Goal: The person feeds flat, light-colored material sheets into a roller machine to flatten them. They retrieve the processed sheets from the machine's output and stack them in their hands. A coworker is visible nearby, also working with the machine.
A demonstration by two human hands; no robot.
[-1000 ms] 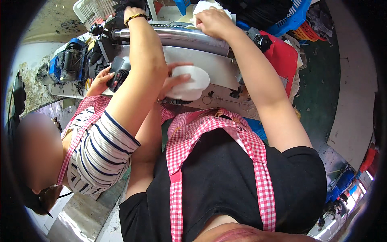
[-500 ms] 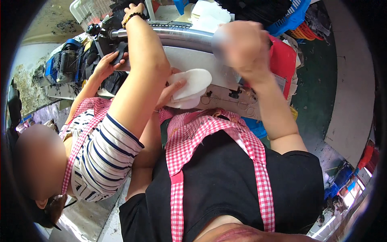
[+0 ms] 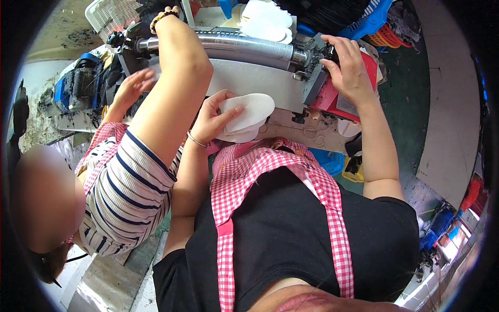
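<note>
My left hand (image 3: 212,118) is closed on a small stack of white shoe insoles (image 3: 250,110), thumb on top, held in front of the machine's pale metal plate (image 3: 249,83). At the right end of the metal roller (image 3: 234,47), my right hand (image 3: 349,70) curls thumb and fingers around a black knob (image 3: 328,52); the palm side is partly hidden. To my left a co-worker in a striped shirt reaches across. One of their hands (image 3: 165,13) is at the roller's far left end, and the other hand (image 3: 136,86), slightly blurred, is raised with fingers spread.
More white insoles (image 3: 265,21) lie stacked behind the roller. A blue basket (image 3: 364,26) with black material stands at the back right, by an orange basket (image 3: 390,39). A red panel (image 3: 370,65) is under my right hand. Scissors-like loops (image 3: 317,138) lie on the ledge near my apron.
My right hand has moved right and slightly down, from in front of the roller to its end knob. The co-worker's lower hand has come away from a dark part. My left hand keeps the insoles.
</note>
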